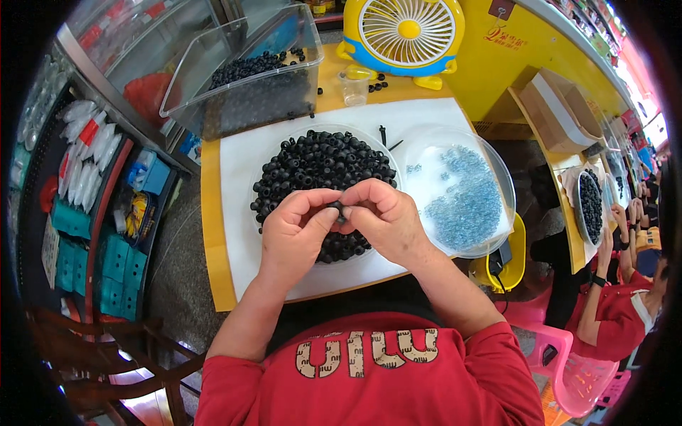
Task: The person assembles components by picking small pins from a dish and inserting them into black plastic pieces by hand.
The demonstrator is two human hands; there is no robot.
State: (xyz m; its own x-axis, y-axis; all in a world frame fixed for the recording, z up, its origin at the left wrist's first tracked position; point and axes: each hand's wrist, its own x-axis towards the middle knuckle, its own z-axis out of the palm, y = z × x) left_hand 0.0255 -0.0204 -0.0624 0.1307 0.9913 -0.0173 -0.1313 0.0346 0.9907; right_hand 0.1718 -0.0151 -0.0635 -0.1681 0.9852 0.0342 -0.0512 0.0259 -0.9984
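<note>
In the head view, the small black piece (340,211) could slip and get lost among the lookalike heaped black pieces (320,162) below, should the pinch loosen. Left hand (293,231) and right hand (392,221) meet over the heap, forearms converging, thumbs and forefingers pinching the piece between them.

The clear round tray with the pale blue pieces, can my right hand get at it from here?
Probably yes: the tray lies just right of your right hand, with nothing visible between, though both that and your left hand are busy with a small dark piece.
</note>
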